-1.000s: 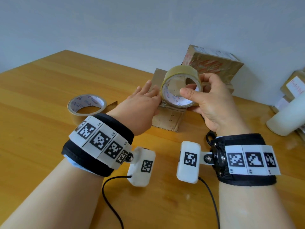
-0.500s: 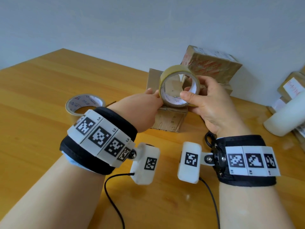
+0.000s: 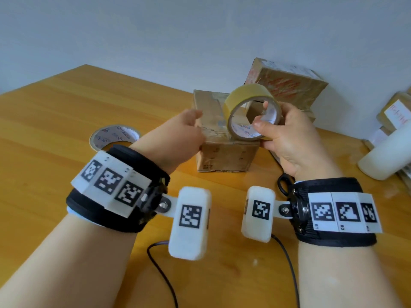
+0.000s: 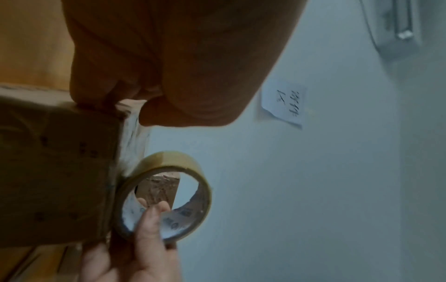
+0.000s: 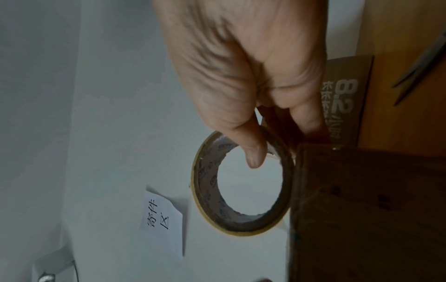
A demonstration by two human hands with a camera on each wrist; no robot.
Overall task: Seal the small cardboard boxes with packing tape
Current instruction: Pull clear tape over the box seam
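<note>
A small cardboard box [image 3: 224, 154] stands on the wooden table [image 3: 55, 121] in the head view. My left hand [image 3: 195, 121] grips its top left edge, thumb on top, over the end of a clear tape strip [image 4: 134, 137]. That strip runs across the box top [image 4: 60, 171] to a yellowish tape roll [image 3: 251, 94]. My right hand [image 3: 262, 116] pinches the roll upright at the box's right edge, thumb inside the core. In the right wrist view the roll [image 5: 241, 227] touches the box [image 5: 362, 209].
A second tape roll [image 3: 115, 135] lies flat on the table to the left. Taped boxes [image 3: 287, 85] are stacked behind against the wall. A white cylinder [image 3: 387, 152] and more boxes [image 3: 393, 110] lie at the right. Scissors [image 3: 283, 185] rest under my right wrist.
The right hand has drawn the roll rightward across the box top, away from the left hand. The left hand has shifted to the box's left edge.
</note>
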